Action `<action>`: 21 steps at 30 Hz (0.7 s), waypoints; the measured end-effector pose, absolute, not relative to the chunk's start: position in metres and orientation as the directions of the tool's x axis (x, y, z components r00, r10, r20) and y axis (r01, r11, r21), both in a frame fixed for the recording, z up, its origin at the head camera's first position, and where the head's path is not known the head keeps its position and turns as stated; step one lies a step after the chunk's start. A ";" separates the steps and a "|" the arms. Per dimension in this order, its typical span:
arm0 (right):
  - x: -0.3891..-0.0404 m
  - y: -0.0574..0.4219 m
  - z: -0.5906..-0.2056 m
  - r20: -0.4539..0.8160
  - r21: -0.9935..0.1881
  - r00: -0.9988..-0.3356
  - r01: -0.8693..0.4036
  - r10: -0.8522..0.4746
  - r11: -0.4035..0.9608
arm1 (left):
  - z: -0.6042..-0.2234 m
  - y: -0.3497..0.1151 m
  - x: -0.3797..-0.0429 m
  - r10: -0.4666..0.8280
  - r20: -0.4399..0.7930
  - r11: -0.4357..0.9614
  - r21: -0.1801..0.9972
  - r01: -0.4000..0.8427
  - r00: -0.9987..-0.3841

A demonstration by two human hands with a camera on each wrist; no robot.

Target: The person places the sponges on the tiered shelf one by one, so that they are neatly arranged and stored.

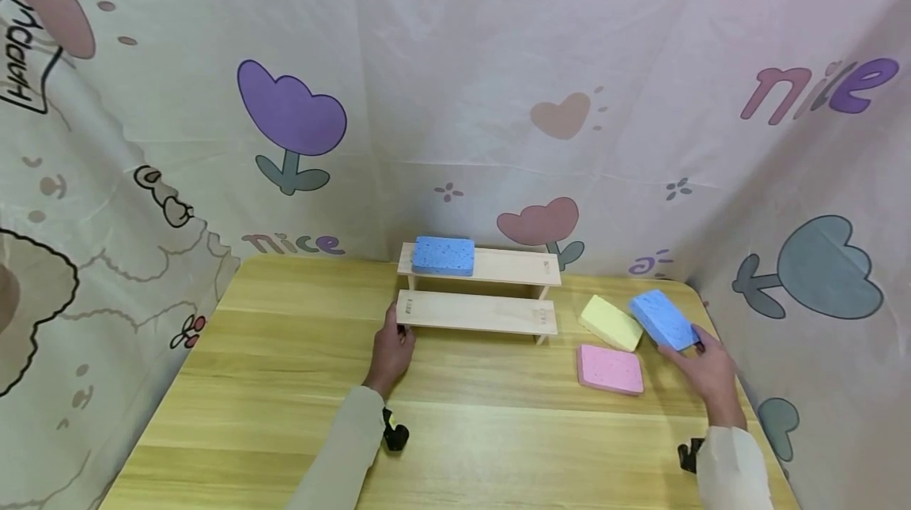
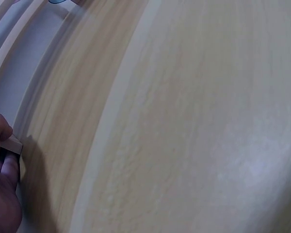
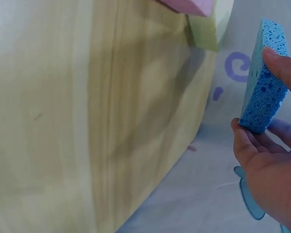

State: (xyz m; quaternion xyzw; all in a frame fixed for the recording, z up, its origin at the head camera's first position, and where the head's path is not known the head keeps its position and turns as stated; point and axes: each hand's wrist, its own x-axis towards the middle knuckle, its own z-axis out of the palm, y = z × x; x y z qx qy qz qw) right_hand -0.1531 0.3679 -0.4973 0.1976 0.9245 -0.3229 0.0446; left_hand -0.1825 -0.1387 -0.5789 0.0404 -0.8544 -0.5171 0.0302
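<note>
My right hand (image 1: 710, 377) grips a blue sponge (image 1: 663, 320) by its near end, beside a yellow sponge (image 1: 610, 323). In the right wrist view the thumb and fingers pinch that blue sponge (image 3: 266, 77), which is lifted above the table. A pink sponge (image 1: 610, 369) lies in front of the yellow one. My left hand (image 1: 391, 352) holds the left end of a small two-step wooden rack (image 1: 477, 312); in the left wrist view its thumb and fingers close around the board's end (image 2: 12, 144). Another blue sponge (image 1: 444, 255) rests on the left of the rack's upper step.
The wooden table (image 1: 285, 383) ends at the back against a printed cloth (image 1: 441, 99), which also hangs along both sides. The right table edge lies close to the right hand.
</note>
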 end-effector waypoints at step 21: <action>-0.176 0.328 -0.479 -0.032 -0.656 -0.989 0.131 0.146 0.743 | -0.581 -0.139 -0.183 -0.100 0.046 0.461 0.887 -0.006 -0.994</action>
